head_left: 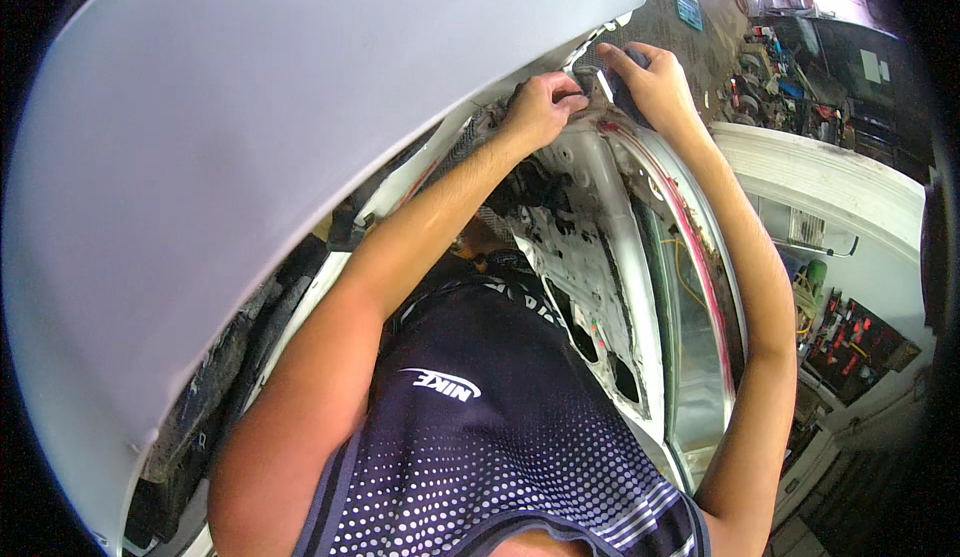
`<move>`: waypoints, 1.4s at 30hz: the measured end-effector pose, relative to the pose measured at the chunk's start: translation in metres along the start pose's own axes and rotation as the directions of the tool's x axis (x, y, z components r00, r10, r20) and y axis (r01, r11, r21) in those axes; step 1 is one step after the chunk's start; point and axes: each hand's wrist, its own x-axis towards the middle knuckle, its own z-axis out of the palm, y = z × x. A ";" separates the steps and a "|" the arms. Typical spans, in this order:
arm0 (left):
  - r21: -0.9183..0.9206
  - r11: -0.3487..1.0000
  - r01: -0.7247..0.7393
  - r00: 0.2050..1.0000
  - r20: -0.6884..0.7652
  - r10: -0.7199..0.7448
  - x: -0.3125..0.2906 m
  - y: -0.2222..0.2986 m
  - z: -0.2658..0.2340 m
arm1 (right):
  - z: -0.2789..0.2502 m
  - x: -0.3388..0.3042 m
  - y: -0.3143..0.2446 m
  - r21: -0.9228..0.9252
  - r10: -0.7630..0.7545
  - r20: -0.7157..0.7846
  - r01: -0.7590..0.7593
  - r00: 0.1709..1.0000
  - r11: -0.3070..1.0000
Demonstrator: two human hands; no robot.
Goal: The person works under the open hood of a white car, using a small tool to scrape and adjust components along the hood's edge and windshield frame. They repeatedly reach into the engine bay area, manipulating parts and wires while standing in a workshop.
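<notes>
Both my arms reach forward to the upper corner of a white car door (pixel 620 227), which stands open in front of me with its inner panel stripped bare. My left hand (pixel 545 110) has its fingers pinched together by the door frame's corner; a small dark edge shows at the fingertips, too small to name. Just right of it, my right hand (pixel 655 85) curls round a dark, soft-looking piece (pixel 625 97) at the outer side of that corner. A pale metal tab (pixel 600 85) sticks up between the hands. A red strip (pixel 690 247) runs along the door's window frame.
The large grey car roof (pixel 300 87) curves along my left. On the right stand a white curved panel (pixel 830 167) and a dark tool board (pixel 862 342) with red-handled tools. Several cluttered items (pixel 790 87) and a blue sign-like object (pixel 687 2) lie farther off.
</notes>
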 end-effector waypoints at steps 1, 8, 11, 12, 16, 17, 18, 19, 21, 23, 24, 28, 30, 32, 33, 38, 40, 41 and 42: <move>-0.030 1.000 0.006 1.000 -0.012 -0.007 -0.002 0.004 0.002 | 0.000 0.001 0.001 -0.026 -0.018 0.000 0.018 1.000 1.000; -0.453 0.891 -0.030 0.999 0.001 0.035 -0.002 0.023 0.004 | -0.002 0.001 0.000 -0.008 -0.024 0.011 0.025 1.000 1.000; -0.215 0.954 -0.209 0.975 0.026 0.219 0.004 0.023 0.008 | -0.002 0.003 0.001 -0.004 -0.048 0.001 0.048 0.999 0.999; -0.162 0.958 -0.235 0.969 0.031 0.243 0.007 0.020 0.006 | -0.003 0.004 0.001 -0.008 -0.058 0.004 0.059 0.998 0.998; 0.109 0.907 -0.406 0.913 0.001 0.409 0.017 0.013 -0.004 | 0.000 0.006 0.005 -0.003 -0.056 0.003 0.056 0.998 0.998; 0.191 0.869 -0.456 0.884 -0.013 0.467 0.017 0.013 -0.005 | -0.002 0.005 0.007 0.011 -0.039 0.010 0.038 0.999 0.999; 0.090 0.938 -0.335 0.935 -0.091 0.342 0.017 0.008 -0.004 | -0.002 0.006 0.006 0.028 -0.028 0.018 0.028 0.999 0.999; -0.022 0.977 -0.210 0.967 -0.154 0.204 0.013 0.002 -0.002 | -0.001 0.005 0.004 0.012 0.015 0.010 -0.016 1.000 1.000; -0.192 0.980 -0.057 0.968 -0.250 0.007 0.002 -0.006 0.002 | 0.002 0.005 0.007 0.023 0.002 0.000 -0.002 1.000 1.000; -0.133 0.965 -0.227 0.942 -0.281 0.183 -0.009 -0.009 0.013 | 0.002 0.006 0.009 0.023 -0.003 0.010 0.003 1.000 1.000; -0.103 0.945 -0.310 0.919 -0.288 0.270 -0.015 -0.008 0.018 | -0.001 0.005 0.008 0.019 -0.002 0.022 0.002 1.000 1.000; -0.025 0.968 -0.252 0.960 -0.135 0.246 -0.004 -0.037 0.015 | -0.003 0.002 -0.001 0.019 -0.019 0.020 0.019 1.000 1.000; -0.028 0.958 -0.286 0.953 -0.113 0.281 0.000 -0.035 0.019 | -0.004 -0.002 0.002 0.012 0.006 0.017 -0.007 1.000 1.000; -0.015 0.959 -0.282 0.955 -0.101 0.279 -0.011 -0.013 -0.006 | 0.014 0.018 0.000 0.043 -0.048 0.063 0.045 0.997 0.998; -0.134 0.941 -0.311 0.949 -0.089 0.301 -0.012 -0.005 0.009 | -0.003 0.005 0.002 -0.012 -0.001 0.026 0.001 1.000 1.000; 0.100 0.940 -0.327 0.941 -0.056 0.333 0.006 -0.019 0.007 | -0.001 0.001 -0.003 0.029 0.028 0.011 -0.028 1.000 0.999; -0.005 0.945 -0.327 0.942 -0.076 0.326 -0.013 0.008 0.007 | -0.001 0.000 0.001 0.020 0.019 -0.005 -0.019 1.000 1.000; -0.140 0.957 -0.254 0.965 -0.098 0.242 -0.016 0.006 0.010 | -0.002 -0.001 0.001 0.015 0.013 -0.012 -0.013 1.000 1.000; -0.070 0.974 -0.215 0.972 -0.111 0.207 -0.014 -0.005 0.010 | -0.003 0.000 -0.004 -0.002 0.013 0.017 -0.013 1.000 1.000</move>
